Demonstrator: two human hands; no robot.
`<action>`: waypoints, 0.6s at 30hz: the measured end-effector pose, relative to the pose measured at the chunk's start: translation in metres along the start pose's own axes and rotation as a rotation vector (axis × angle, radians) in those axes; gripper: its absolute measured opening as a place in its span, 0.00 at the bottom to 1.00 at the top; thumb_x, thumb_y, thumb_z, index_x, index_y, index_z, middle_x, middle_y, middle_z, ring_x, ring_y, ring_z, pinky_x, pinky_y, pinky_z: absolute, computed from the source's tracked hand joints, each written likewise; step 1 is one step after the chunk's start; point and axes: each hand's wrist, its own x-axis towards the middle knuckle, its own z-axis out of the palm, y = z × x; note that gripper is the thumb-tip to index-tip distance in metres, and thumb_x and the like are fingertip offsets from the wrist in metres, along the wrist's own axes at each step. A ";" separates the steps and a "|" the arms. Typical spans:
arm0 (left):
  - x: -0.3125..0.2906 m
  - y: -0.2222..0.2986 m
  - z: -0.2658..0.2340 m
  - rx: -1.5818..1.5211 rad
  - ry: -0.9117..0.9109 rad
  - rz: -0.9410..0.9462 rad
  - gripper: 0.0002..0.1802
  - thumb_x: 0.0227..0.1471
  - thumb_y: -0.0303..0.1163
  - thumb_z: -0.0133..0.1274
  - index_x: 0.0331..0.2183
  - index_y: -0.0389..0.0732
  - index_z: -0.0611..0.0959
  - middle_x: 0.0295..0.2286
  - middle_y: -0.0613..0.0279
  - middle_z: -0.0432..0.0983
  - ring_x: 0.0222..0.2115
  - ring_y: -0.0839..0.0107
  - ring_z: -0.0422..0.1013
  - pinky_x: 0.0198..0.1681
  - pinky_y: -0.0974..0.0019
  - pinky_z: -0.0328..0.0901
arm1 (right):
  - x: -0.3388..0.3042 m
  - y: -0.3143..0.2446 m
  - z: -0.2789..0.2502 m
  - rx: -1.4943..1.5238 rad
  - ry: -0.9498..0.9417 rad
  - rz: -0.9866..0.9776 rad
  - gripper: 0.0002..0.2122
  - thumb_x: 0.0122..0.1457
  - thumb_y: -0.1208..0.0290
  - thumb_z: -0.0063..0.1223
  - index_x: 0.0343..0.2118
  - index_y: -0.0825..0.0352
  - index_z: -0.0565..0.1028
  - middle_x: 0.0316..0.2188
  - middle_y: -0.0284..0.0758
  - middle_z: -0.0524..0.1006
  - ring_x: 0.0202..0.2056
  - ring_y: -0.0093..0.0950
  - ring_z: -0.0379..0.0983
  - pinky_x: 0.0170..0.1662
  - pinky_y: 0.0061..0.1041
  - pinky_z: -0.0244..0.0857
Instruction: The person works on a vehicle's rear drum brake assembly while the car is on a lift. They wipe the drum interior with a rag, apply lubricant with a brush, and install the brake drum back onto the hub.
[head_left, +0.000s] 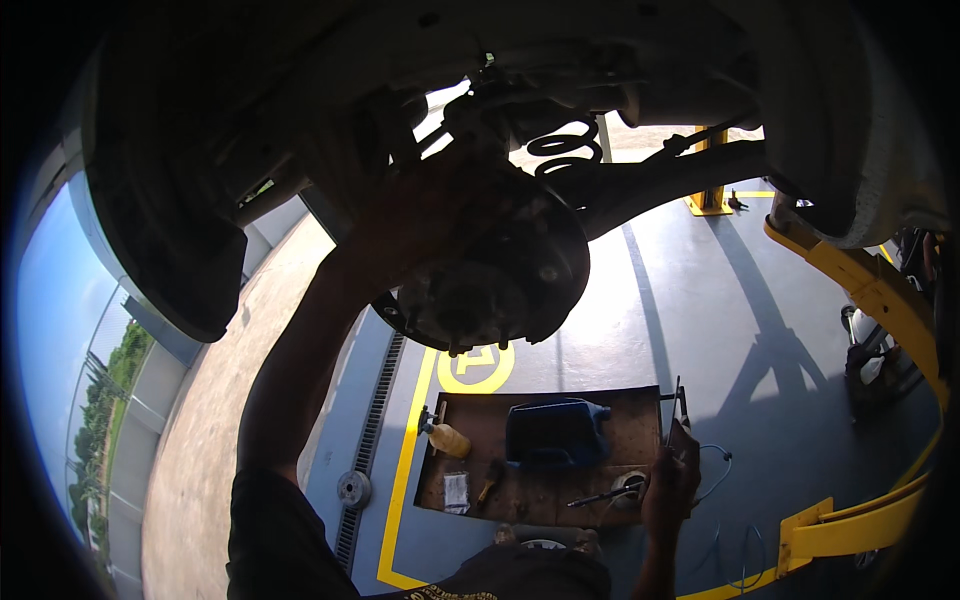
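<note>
Overhead is the dark underside of a raised car, with a round wheel hub assembly (480, 290) hanging from it, its studs pointing down. My left hand (430, 200) reaches up against the top of this hub; deep shadow hides its fingers. Lower right, my right hand (677, 468) is closed round a thin, dark rod-shaped tool (681, 400) that points upward, apart from the hub. Below, a brown tray table (470, 415) carries a blue plastic container (555, 432), a spray bottle with yellowish liquid (447, 440), a brush (490, 482) and a white packet (456, 493).
A coil spring (562, 148) and a dark suspension arm (680, 175) extend behind the hub. Yellow lift arms (870, 280) curve in from the right. A round metal drum (353, 488) lies by the floor drain (375, 420). A light-blue hose (718, 470) trails beside the table.
</note>
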 end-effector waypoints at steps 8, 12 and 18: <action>0.040 -0.043 -0.058 -0.424 -0.117 -0.160 0.23 0.66 0.46 0.55 0.56 0.45 0.82 0.50 0.51 0.80 0.48 0.55 0.78 0.53 0.56 0.73 | 0.004 -0.002 0.003 0.214 0.040 0.154 0.17 0.71 0.74 0.47 0.62 0.66 0.71 0.17 0.23 0.62 0.17 0.12 0.56 0.21 0.19 0.50; -0.006 0.004 -0.065 -0.016 -0.198 -0.067 0.22 0.65 0.45 0.57 0.54 0.42 0.83 0.51 0.52 0.80 0.55 0.54 0.75 0.57 0.53 0.72 | -0.011 -0.008 0.010 0.105 -0.079 0.110 0.17 0.72 0.73 0.46 0.62 0.65 0.71 0.18 0.23 0.64 0.17 0.12 0.56 0.20 0.18 0.50; 0.009 0.086 -0.038 -0.505 -0.054 -0.152 0.21 0.59 0.33 0.64 0.54 0.41 0.83 0.48 0.52 0.81 0.44 0.55 0.81 0.48 0.57 0.77 | 0.020 0.018 0.000 -0.084 -0.009 -0.014 0.18 0.74 0.68 0.46 0.64 0.64 0.69 0.23 0.25 0.67 0.16 0.11 0.57 0.20 0.17 0.50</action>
